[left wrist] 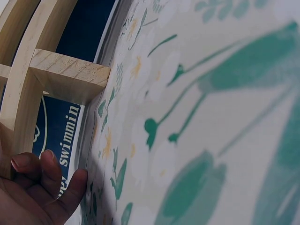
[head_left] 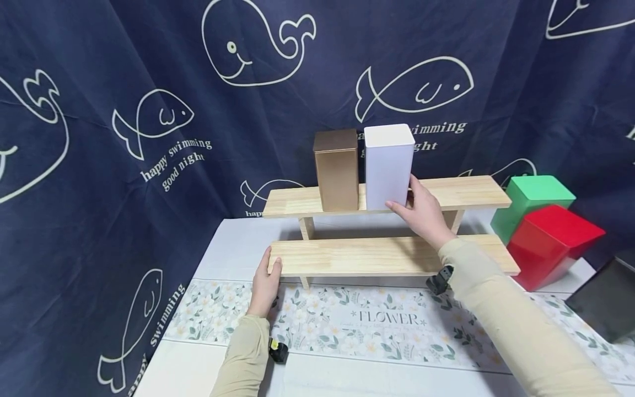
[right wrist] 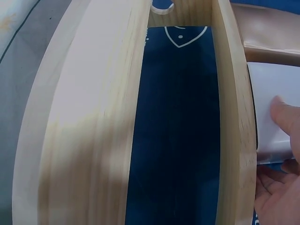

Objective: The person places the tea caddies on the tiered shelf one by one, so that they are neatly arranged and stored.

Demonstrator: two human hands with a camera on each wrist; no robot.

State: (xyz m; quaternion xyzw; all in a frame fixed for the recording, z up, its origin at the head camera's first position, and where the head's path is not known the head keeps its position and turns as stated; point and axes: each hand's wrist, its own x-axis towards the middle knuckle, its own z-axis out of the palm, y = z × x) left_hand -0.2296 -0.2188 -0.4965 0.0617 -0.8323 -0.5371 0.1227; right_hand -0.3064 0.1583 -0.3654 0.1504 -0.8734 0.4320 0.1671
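A: Your right sleeve, beige, lies nearest the camera, stretched out over the white table. What covers your table?

B: You have a runner along it, pale flowers and green leaves, with "FLOWER" printed in front of your two-tier wooden shelf. Behind everything you face a dark blue curtain, softly folded, with white outlined whales and fish and the words "happy swimming good night".

A: What have you got hold of?

B: Your right hand pinches the white box, thumb on its front, fingers at its right side. Your left hand touches the left end of the lower board; I can't tell whether it grips.

A: And where is that white box?

B: Upright at the upper board, just right of the brown box. To your right, the green box and red box sit close together beside the shelf; a dark box is nearer you.
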